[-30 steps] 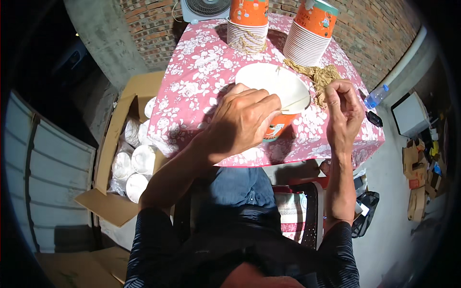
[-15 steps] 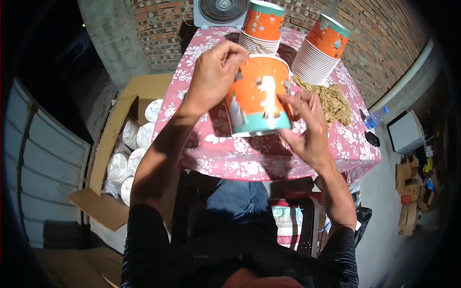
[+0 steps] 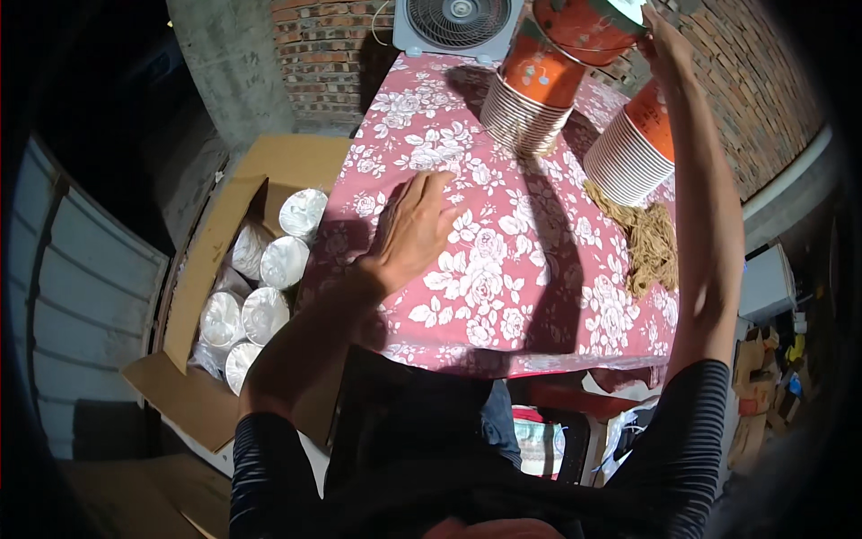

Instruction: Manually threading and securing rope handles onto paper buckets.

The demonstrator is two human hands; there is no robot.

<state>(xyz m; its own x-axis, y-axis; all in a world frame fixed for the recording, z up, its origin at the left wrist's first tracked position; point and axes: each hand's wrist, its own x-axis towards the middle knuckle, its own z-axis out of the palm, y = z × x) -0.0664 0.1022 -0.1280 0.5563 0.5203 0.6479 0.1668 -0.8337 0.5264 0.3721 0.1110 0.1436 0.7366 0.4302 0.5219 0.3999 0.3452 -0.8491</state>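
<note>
My right hand reaches far forward and grips the edge of an orange paper bucket with a string handle. That bucket is tilted, over the top of the left stack of nested paper buckets; whether it touches the stack I cannot tell. Above the near left part of the table, my left hand holds nothing, its fingers loosely stretched out. Partly behind my right forearm stands a second stack of paper buckets. A tangle of brown strings lies in front of it.
A pink flowered cloth covers the table. At its far edge stands a grey box fan. An open cardboard box on the left holds several plastic-wrapped white rolls. Flattened cartons lie on the floor at right.
The bucket has gone from in front of me to above the left stack, carried by my right hand. My left hand has let go of it and dropped toward the table. My view has shifted.
</note>
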